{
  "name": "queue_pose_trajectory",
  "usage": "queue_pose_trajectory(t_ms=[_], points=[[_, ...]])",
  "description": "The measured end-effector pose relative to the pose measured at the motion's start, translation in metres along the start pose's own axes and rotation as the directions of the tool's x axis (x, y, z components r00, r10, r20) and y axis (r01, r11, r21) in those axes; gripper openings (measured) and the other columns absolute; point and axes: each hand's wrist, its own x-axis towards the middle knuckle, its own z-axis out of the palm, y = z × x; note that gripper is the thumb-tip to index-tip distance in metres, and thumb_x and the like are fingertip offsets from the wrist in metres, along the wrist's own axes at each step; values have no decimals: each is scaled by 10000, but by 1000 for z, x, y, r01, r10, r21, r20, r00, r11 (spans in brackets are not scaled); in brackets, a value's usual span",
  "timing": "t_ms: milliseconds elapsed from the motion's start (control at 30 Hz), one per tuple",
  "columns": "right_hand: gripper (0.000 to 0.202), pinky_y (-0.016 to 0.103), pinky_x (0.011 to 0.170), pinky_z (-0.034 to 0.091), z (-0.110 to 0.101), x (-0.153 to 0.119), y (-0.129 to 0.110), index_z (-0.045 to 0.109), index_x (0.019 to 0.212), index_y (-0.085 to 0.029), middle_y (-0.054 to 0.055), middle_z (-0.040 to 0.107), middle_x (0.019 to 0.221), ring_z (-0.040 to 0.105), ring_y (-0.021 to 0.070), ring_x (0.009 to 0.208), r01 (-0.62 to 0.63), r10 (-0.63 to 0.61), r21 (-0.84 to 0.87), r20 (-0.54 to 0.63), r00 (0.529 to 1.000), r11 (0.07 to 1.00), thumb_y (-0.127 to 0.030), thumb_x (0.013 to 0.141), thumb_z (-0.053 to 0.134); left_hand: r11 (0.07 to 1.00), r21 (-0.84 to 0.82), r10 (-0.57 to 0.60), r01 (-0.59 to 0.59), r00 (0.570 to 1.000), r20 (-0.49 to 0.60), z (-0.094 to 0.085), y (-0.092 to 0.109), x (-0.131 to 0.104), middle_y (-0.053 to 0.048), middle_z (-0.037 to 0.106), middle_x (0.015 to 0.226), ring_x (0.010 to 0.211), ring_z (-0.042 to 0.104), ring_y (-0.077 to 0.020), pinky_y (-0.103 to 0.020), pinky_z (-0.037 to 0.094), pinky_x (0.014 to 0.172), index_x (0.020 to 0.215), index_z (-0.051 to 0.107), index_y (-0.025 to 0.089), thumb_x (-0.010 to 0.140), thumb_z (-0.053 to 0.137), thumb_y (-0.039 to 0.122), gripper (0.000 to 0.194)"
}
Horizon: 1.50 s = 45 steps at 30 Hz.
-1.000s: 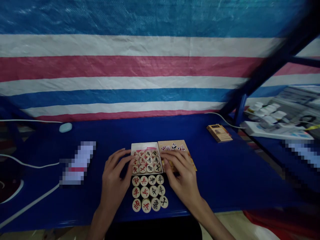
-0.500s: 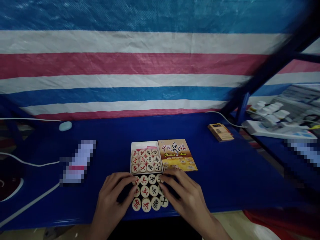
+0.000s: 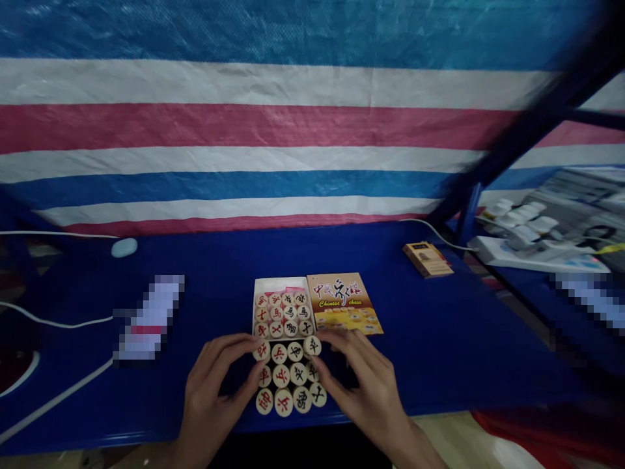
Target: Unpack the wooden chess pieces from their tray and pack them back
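My left hand [image 3: 219, 374] pinches a round chess piece with a red character [image 3: 261, 350] between thumb and fingers. Opposite it, my right hand [image 3: 364, 371] grips a piece with a black character [image 3: 312, 346] in the same way. Both pieces look slightly raised over the rows of round pieces [image 3: 282, 376] on the table, red characters at left, black at right. Just beyond lies the white open box [image 3: 254, 306], holding rows of such pieces [image 3: 283, 313] with pink paper at the back. The "Chinese chess" box lid [image 3: 344, 303] lies against its right side.
On the blue table [image 3: 244, 251] a phone with a blurred screen [image 3: 151, 319] lies at left, among white cables [image 3: 63, 404]. A small tan box [image 3: 428, 260] is at the far right. Beyond it stands a power strip [image 3: 537, 255] with plugs. Striped sheeting [image 3: 312, 130] hangs behind.
The two gripped pieces at the far corners of the rows have come up a little, and my fingers lifted with them. The view has shifted slightly.
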Motion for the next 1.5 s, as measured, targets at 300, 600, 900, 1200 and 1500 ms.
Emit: queue_pose_trajectory(t_ms=[300,600,900,1200,1500], points=[[424,356,866,563,24,18,-5,591,1288,-230,57,704,1129,659,192,1044,41,-31,125,-81,996,991,-116,890,683,995,-96,28,-39,993,-113,27,7,19,-29,713,1090,1020,695,-162,-322,557,894,1069,628,208,854,749,108,267],[429,328,914,559,21,17,-6,603,1294,-242,49,700,1175,661,176,1076,76,-70,130,-50,996,989,-141,892,714,980,-196,15,-25,999,-52,21,5,16,-44,696,1092,1010,690,-163,-309,566,849,994,620,203,852,733,84,217],[423,324,869,579,21,14,-4,613,1294,-245,63,676,1160,663,180,1059,55,-47,146,-57,997,988,-150,893,710,973,-230,2,1,1000,14,21,3,13,-46,689,1121,1021,688,-169,-304,570,838,1010,624,220,853,720,78,232],[382,321,870,582,21,14,-4,626,1269,-253,56,675,1152,669,180,1049,48,-43,143,-34,998,989,-160,904,694,971,-240,-11,19,999,34,23,1,12,-42,688,1149,1016,689,-168,-293,570,799,1033,629,233,862,699,83,237],[307,368,887,543,19,37,2,636,1242,-249,51,692,1098,636,208,1053,-8,10,19,-84,996,1000,-197,940,641,993,-104,-58,54,998,-32,17,-1,34,-33,705,1110,1008,684,-181,-325,571,823,1138,647,255,919,679,189,231]])
